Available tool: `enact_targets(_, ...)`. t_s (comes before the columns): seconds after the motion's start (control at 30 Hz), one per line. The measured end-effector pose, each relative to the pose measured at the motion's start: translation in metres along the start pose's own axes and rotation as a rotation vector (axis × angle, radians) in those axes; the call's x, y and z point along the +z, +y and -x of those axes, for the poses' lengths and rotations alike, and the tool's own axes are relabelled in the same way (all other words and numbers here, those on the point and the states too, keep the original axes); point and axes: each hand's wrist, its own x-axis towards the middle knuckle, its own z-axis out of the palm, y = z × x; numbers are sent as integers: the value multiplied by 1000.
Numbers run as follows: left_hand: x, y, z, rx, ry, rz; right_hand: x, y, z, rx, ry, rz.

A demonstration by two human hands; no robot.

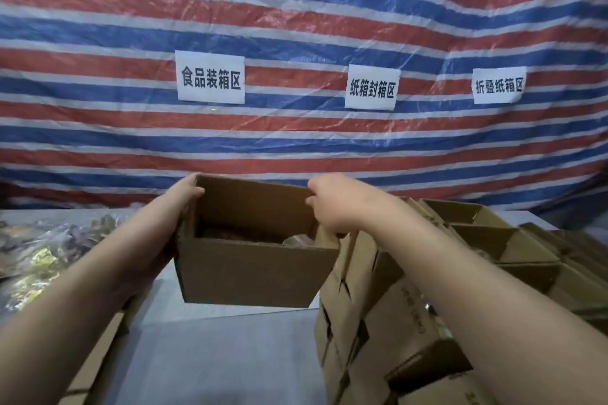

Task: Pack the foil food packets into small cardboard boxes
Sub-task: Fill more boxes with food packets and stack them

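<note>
A small open cardboard box (pixel 250 270) is held up above the grey table. My left hand (pixel 184 196) grips its left wall near the far corner. My right hand (pixel 329 204) grips its right wall, fingers curled over the rim. Inside the box something brownish and a shiny foil packet (pixel 296 240) show at the bottom. A heap of foil food packets (pixel 42 250) in clear plastic lies on the table at the left.
Several open cardboard boxes (pixel 473 227) stand at the right, with more boxes (pixel 378 322) stacked under my right forearm. Flat cardboard (pixel 98 358) lies at the lower left. A striped tarp (pixel 296 128) with three paper signs hangs behind the grey table (pixel 214 355).
</note>
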Motion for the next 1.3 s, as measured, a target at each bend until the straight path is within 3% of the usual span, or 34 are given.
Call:
enact_targets(0.1,45,60,3,172,-71,-13,-67,37,18,34,106,15)
enact_targets(0.2,94,92,-9,222,11,-29,-116,74,30,119,206,21)
enact_targets(0.3,150,114,-31,187,84,54,-150,118,40,224,288,64)
enact_targets(0.6,290,105,-77,60,-72,75,-157,244,62,387,270,219)
enact_targets(0.8,319,78,-105,26,-53,3,-125,277,42,427,251,131)
enact_targets(1.03,323,49,-126,-183,-90,-52,-90,298,20,455,212,-19)
enact_targets(1.3,323,45,-134,-158,-100,-42,-92,303,19,490,211,-146)
